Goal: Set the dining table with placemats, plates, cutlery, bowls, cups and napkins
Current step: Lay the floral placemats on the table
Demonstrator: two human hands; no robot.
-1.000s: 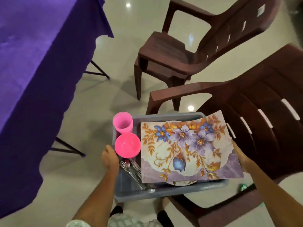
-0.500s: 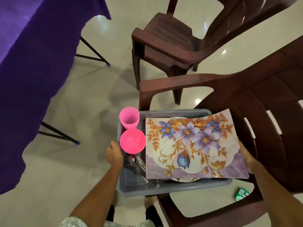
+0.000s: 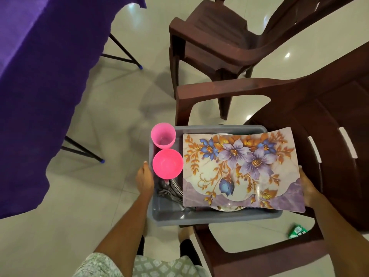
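Head view, lower centre of frame: grey plastic tub [image 3: 199, 217] carried between both hands. Left hand [image 3: 144, 179] clasped on the tub's left wall, thumb up along the rim, fingers hidden beneath. Right hand [image 3: 308, 189] gripped at the tub's right end under the overhanging corner of the floral placemat [image 3: 242, 170]; fingers out of sight. Placemat spread flat over the tub's right part, plate [image 3: 229, 208] edge peeking out below it. Pink cup [image 3: 163, 138] upright at the tub's upper left corner, pink bowl [image 3: 167, 163] just below, touching. Forks and spoons [image 3: 170, 190] heaped below the bowl. Brown plastic chair [image 3: 299, 108] under the tub at right; purple tablecloth [image 3: 36, 76] in the upper left.
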